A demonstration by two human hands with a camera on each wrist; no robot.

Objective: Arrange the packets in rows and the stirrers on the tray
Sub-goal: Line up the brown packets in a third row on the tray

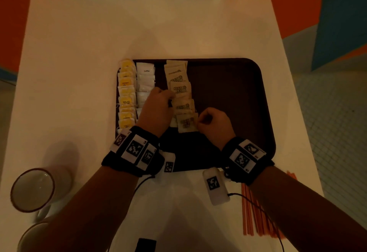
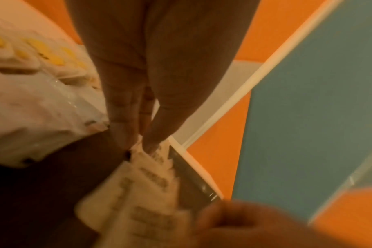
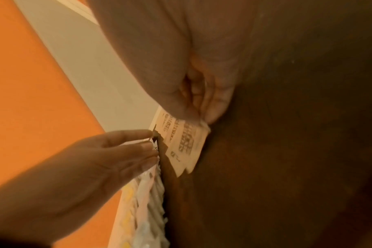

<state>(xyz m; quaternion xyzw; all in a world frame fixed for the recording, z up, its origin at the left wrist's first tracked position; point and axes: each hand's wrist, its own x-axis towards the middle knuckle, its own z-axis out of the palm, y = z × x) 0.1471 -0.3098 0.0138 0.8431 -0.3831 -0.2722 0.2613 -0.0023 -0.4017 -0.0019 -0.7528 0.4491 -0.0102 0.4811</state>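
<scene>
white table carries a dark tray; orange stirrers lie near-right; 2 cups sit near-left

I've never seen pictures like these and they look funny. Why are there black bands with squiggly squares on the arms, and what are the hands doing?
A person is tidying a tray on a white table. The big picture comes from a camera on their head, looking down. The black wristbands hold two more cameras, one on each wrist, which give the two close-up, blurry pictures along the fingers.

On the tray lie three rows: yellow packets, white packets (one reads "Coffee") and tan packets.

The right hand pinches the nearest tan packet by its edge, seen up close from the right wrist. The left hand, fingers straight, touches the left edge of the tan row.

Orange stirrers wait on the table, and a cup stands at the left.
</scene>
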